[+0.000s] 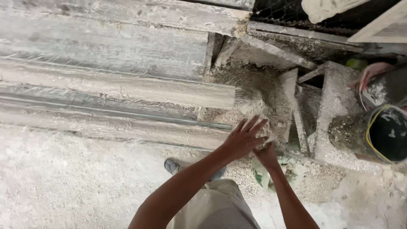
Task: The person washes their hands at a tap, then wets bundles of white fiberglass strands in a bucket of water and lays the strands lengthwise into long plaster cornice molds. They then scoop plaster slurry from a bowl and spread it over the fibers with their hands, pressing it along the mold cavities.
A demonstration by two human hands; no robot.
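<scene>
My left hand [245, 136] is stretched out with its fingers spread, lying over the top of my right hand [267, 154]. A small pale tuft of fibre [269, 136] shows between the two hands; my right hand is curled under it and mostly hidden by the left. Both hands hover at the near edge of a loose pile of straw-coloured fibre [258, 91]. Long plaster-coated cast strips [118, 91] with fibre strands along their edges lie to the left, ending just short of my hands.
A black bucket [389, 133] with a yellow rim stands at the right beside plaster-crusted blocks [335, 101]. A green and white bag [260, 177] lies under my hands. My foot in a blue sandal [171, 165] stands on the dusty white floor [63, 186].
</scene>
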